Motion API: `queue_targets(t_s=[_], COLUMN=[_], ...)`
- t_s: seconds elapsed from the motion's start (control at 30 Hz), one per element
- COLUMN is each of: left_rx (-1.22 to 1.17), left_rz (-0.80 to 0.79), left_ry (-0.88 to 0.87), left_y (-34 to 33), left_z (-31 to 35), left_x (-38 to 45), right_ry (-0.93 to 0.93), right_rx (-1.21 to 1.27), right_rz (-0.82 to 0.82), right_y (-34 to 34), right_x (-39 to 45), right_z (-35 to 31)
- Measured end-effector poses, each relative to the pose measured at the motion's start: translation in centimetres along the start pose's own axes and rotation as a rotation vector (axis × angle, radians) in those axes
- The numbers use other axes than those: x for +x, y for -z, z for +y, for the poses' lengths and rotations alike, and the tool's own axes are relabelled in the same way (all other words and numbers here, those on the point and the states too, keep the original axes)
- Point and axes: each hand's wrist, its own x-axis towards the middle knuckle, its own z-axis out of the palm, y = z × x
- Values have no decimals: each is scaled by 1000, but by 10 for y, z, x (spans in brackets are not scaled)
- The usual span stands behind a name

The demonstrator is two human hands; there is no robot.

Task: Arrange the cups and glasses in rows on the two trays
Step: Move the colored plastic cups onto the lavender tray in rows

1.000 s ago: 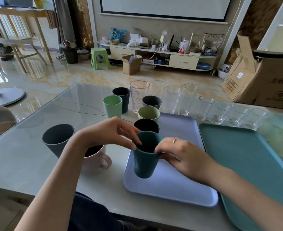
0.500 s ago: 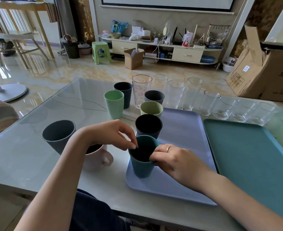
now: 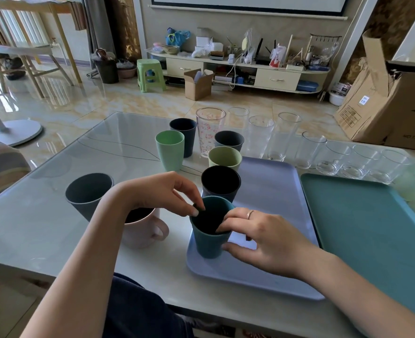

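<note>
Fingers (image 3: 222,224) of both hands pinch the rim of the teal cup (image 3: 210,241), ribbed, dark inside, standing on the purple tray (image 3: 269,269).

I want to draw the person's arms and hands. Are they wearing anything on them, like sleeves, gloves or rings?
Both arms are bare with no sleeves showing, and there are no gloves. The left hand wears nothing at all. The right hand has one thin band ring on a finger. The nails on the fingers are short and look unpainted. No watch or bracelet shows on either wrist.
</note>
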Motion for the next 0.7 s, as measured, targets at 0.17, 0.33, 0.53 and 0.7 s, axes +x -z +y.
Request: queue_targets(t_s=[0.17,0.33,0.53,0.7], left_rx=[-162,-245,167,8], left_rz=[149,748,893,837], left_ry=[2,93,695,734], left_y=[17,43,63,70], left_z=[-6,-31,-82,-89], left_x=[-12,-21,-28,-36], right_ry=[-49,-81,-223,-386], right_rx=[138,80,-114,-197], right_rz=[188,294,63,-100], right_y=[20,37,35,10], right_x=[18,88,209,276], right_z=[-1,-3,16,37])
